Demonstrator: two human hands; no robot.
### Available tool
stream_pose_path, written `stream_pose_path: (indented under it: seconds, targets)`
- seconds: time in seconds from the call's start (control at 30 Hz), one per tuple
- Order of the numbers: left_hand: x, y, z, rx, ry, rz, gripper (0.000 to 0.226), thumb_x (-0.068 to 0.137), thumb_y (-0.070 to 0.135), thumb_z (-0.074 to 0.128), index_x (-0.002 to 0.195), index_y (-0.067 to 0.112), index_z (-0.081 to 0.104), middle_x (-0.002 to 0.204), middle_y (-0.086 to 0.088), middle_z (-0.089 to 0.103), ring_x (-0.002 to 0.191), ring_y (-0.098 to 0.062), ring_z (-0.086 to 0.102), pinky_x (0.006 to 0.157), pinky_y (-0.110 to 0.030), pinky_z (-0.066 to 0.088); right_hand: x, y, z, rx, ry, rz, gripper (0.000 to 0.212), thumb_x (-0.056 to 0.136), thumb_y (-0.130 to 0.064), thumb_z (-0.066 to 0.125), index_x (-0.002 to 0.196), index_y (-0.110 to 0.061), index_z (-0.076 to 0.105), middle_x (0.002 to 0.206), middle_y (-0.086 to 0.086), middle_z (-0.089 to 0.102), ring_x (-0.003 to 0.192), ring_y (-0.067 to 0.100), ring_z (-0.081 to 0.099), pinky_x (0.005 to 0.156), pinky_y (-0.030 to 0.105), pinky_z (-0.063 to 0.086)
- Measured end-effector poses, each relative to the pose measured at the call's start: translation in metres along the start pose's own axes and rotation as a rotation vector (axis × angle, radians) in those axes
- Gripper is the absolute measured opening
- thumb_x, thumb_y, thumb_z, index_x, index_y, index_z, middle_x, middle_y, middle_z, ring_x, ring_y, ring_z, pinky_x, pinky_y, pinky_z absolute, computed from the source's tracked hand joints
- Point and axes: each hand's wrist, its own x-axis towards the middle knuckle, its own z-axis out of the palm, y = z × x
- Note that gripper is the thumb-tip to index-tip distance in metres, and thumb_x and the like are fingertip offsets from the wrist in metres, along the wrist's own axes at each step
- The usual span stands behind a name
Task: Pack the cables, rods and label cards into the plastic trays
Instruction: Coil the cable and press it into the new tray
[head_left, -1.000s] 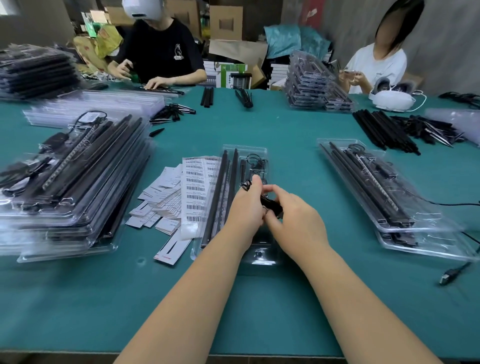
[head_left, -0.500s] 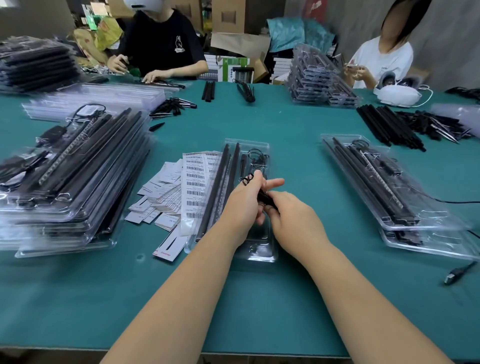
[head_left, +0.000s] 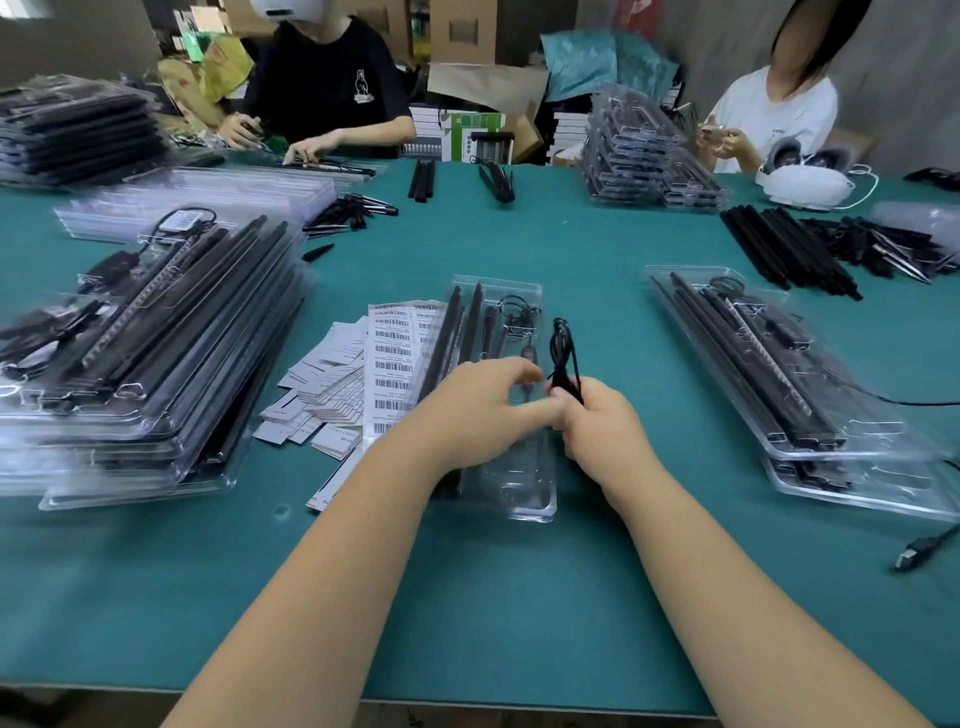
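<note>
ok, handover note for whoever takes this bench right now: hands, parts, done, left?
Right hand grips a bundled black cable, held up above the open tray.
Left hand holds nothing, fingers loosely curled next to the right hand, over the tray.
Open tray sits at centre, already holding black rods and a coiled cable at its far end.
Label cards lie loose left of the tray.
Filled trays are stacked on the left; more on the right.
Left: seat the bundled cable, add a card.

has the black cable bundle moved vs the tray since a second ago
Yes. The black cable bundle, gripped by the right hand, has swung up and right, now past the right edge of the plastic tray instead of over it.
</note>
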Motion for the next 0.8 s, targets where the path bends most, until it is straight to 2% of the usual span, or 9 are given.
stream_pose_path:
  seconds: [0.07,0.1,0.17,0.23,0.33,0.5,0.63,0.73,0.8]
  targets:
    - [-0.007,-0.007,0.001,0.328,-0.135,0.006,0.081,0.080,0.074,0.039,0.145,0.026,0.032,0.151,0.003,0.034,0.137,-0.019,0.029,0.112,-0.040,0.027,0.003,0.000,0.001,0.011,0.036,0.058,0.020,0.094,-0.021,0.044,0.077,-0.018,0.055,0.071,-0.004,0.056,0.062,0.016,0.045,0.061,0.030,0.035]
    - [-0.012,-0.011,0.005,0.448,-0.202,-0.011,0.091,0.076,0.079,0.032,0.150,0.026,0.021,0.157,0.001,0.020,0.143,-0.020,0.015,0.117,-0.044,0.015,0.005,-0.001,0.003,0.008,0.056,0.070,0.020,0.095,-0.021,0.042,0.081,-0.014,0.056,0.077,0.000,0.058,0.066,0.018,0.046,0.062,0.031,0.036]
    - [-0.024,-0.020,0.013,0.544,-0.277,-0.052,0.104,0.069,0.087,0.020,0.152,0.028,-0.001,0.161,0.004,-0.007,0.147,-0.018,-0.009,0.117,-0.047,-0.006,0.006,-0.002,0.006,-0.050,0.080,0.065,0.027,0.096,-0.021,0.038,0.089,-0.002,0.055,0.083,0.007,0.057,0.069,0.020,0.044,0.063,0.033,0.035]
    - [-0.031,-0.027,0.018,0.564,-0.282,-0.037,0.112,0.060,0.093,0.010,0.150,0.031,-0.014,0.159,0.006,-0.020,0.144,-0.016,-0.022,0.116,-0.049,-0.013,0.006,-0.003,0.009,-0.174,0.089,0.041,0.035,0.099,-0.026,0.035,0.088,0.003,0.049,0.081,0.011,0.053,0.069,0.023,0.043,0.064,0.035,0.034]
    - [-0.032,-0.030,0.019,0.597,-0.281,0.003,0.122,0.048,0.100,0.007,0.147,0.034,-0.022,0.157,0.005,-0.025,0.143,-0.017,-0.027,0.115,-0.052,-0.013,0.005,-0.005,0.008,-0.296,0.089,0.015,0.036,0.102,-0.031,0.029,0.080,-0.007,0.043,0.084,0.010,0.055,0.072,0.025,0.046,0.066,0.035,0.035]
    - [-0.034,-0.033,0.024,0.634,-0.243,0.029,0.125,0.048,0.101,0.012,0.147,0.034,-0.021,0.157,0.002,-0.024,0.143,-0.020,-0.026,0.115,-0.055,-0.011,0.007,-0.004,0.007,-0.292,0.114,0.054,0.037,0.102,-0.029,0.029,0.094,-0.001,0.052,0.079,0.006,0.051,0.072,0.024,0.045,0.065,0.033,0.035]
    - [-0.034,-0.033,0.026,0.622,-0.205,0.031,0.127,0.044,0.101,0.009,0.148,0.034,-0.018,0.158,0.004,-0.021,0.144,-0.018,-0.024,0.115,-0.054,-0.010,0.011,-0.004,0.004,-0.250,0.104,0.115,0.038,0.101,-0.028,0.030,0.099,0.001,0.055,0.084,0.010,0.054,0.076,0.027,0.048,0.068,0.034,0.037]
    - [-0.035,-0.032,0.027,0.614,-0.199,0.034,0.121,0.050,0.100,0.008,0.149,0.034,-0.017,0.159,0.004,-0.020,0.144,-0.017,-0.022,0.115,-0.053,-0.012,0.012,-0.003,0.004,-0.241,0.045,0.135,0.032,0.099,-0.021,0.032,0.090,0.000,0.054,0.090,0.016,0.055,0.080,0.029,0.048,0.070,0.036,0.040]
    - [-0.036,-0.032,0.026,0.605,-0.197,0.029,0.120,0.052,0.100,0.007,0.149,0.034,-0.016,0.159,0.004,-0.020,0.145,-0.017,-0.021,0.115,-0.052,-0.013,0.013,-0.002,0.004,-0.230,0.003,0.160,0.028,0.098,-0.017,0.033,0.077,-0.009,0.050,0.088,0.015,0.052,0.079,0.028,0.046,0.067,0.035,0.038]
